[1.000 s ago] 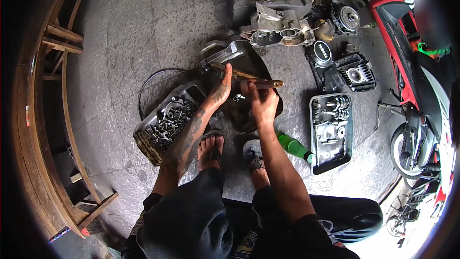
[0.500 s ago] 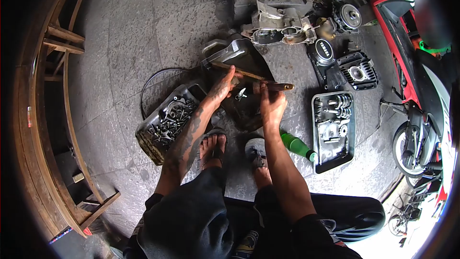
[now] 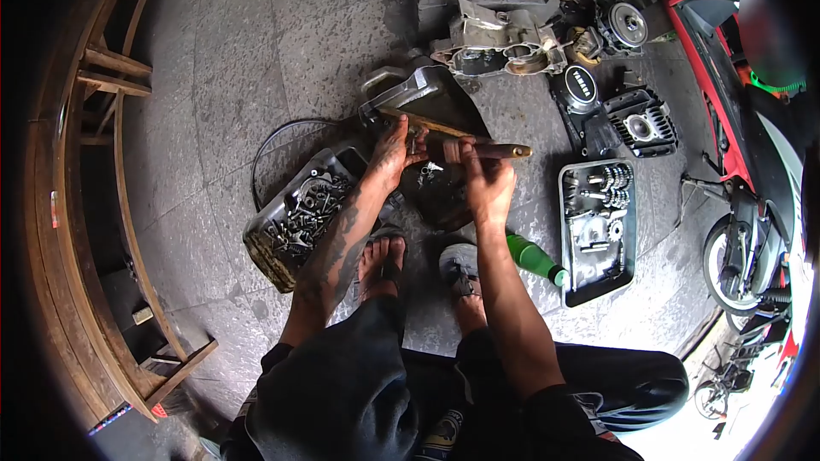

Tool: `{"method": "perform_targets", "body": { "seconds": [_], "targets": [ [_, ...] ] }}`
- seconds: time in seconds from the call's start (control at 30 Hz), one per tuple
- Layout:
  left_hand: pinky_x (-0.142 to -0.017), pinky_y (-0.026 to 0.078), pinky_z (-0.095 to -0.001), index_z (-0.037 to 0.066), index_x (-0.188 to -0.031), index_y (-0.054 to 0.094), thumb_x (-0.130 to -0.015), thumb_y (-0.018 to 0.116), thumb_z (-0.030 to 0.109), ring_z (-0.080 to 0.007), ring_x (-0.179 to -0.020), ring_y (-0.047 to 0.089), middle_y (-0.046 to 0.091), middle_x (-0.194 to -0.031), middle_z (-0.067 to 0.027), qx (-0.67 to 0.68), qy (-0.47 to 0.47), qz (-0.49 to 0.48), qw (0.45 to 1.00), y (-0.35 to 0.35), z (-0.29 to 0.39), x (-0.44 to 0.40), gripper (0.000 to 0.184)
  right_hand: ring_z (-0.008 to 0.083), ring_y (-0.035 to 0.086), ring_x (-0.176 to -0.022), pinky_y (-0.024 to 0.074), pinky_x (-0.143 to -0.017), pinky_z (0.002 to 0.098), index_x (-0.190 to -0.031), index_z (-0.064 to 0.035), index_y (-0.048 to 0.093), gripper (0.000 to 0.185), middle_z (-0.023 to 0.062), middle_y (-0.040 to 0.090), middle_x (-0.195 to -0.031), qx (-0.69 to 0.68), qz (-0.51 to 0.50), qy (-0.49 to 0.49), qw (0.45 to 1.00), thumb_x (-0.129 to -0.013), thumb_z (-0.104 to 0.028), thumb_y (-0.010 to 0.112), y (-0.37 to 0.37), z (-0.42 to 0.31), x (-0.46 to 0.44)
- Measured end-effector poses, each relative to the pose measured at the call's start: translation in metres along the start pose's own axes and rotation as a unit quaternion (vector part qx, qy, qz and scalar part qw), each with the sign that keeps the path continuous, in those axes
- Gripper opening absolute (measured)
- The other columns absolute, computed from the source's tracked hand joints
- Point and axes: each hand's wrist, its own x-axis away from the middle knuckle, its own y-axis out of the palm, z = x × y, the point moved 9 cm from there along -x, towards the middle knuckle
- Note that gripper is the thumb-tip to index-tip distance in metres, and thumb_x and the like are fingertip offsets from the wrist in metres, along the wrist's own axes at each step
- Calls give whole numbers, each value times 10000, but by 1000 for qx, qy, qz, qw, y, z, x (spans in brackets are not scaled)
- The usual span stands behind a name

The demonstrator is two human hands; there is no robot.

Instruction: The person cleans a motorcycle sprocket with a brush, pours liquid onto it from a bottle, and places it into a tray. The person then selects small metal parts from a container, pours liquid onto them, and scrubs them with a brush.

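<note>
My right hand [image 3: 489, 189] is closed around a paintbrush [image 3: 506, 151], whose brown handle points right and whose bristles point left. Both hands are over a dark pan [image 3: 461, 107] between and beyond my feet. My left hand [image 3: 394, 158] has its thumb raised and its fingers apart, and nothing shows clearly in its grip. Beside its thumb, a thin wooden strip [image 3: 431, 126] lies across the pan. Small shiny metal parts [image 3: 430, 171] sit in the pan between the hands. The underside of the left fingers is hidden.
Left, a tray [image 3: 272, 269] holds bolts and small parts. Right are a green bottle [image 3: 531, 258] and a tray of gears [image 3: 636, 243]. Engine cases [image 3: 495, 38], a cylinder head [image 3: 639, 126] and a round cover [image 3: 581, 85] lie beyond. A motorcycle [image 3: 726, 119] stands right; a wooden bench [image 3: 51, 290] stands left.
My left hand has shifted slightly left and its fingers have spread. My right hand and the brush have moved a little, with the bristles now nearer the pan's middle.
</note>
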Motion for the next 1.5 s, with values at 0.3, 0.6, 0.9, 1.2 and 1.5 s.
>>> {"method": "perform_targets", "body": {
  "seconds": [0.3,0.6,0.9,1.2,1.5],
  "targets": [
    [-926,378,-345,97,-1137,595,-994,416,436,-165,-1093,493,595,-1139,-36,-101,96,0,990,7,9,9,409,172,665,-766,518,-703,318,-954,39,639,197,151,695,-834,78,-25,45,996,-882,-145,644,17,5,1],
    [-981,326,-325,101,-1121,613,-972,447,476,-137,-1051,504,601,-1115,-17,-73,-2,91,993,-1,-8,8,436,197,681,-728,516,-665,319,-932,28,659,207,161,695,-796,39,0,2,999,-869,-170,655,14,-2,6],
    [-805,510,-360,100,-1187,528,-993,446,370,-163,-908,611,648,-995,-29,47,37,31,998,15,-6,7,342,126,601,-723,493,-688,284,-977,10,641,207,106,668,-796,-51,53,-25,997,-900,-182,633,22,-4,14],
    [-846,504,-412,88,-1081,544,-997,425,304,-220,-928,637,646,-1008,-84,254,11,-34,967,12,-36,-2,261,281,699,-774,521,-663,354,-919,36,651,184,199,683,-821,-1,81,-5,997,-901,-139,597,14,-14,9],
    [-913,476,-403,71,-1112,531,-999,426,250,-310,-1118,577,635,-1094,-138,216,131,-58,966,22,-5,8,237,306,698,-764,532,-669,363,-918,31,650,179,202,687,-829,44,-15,2,999,-886,-141,610,16,-11,10]
  ]
}}
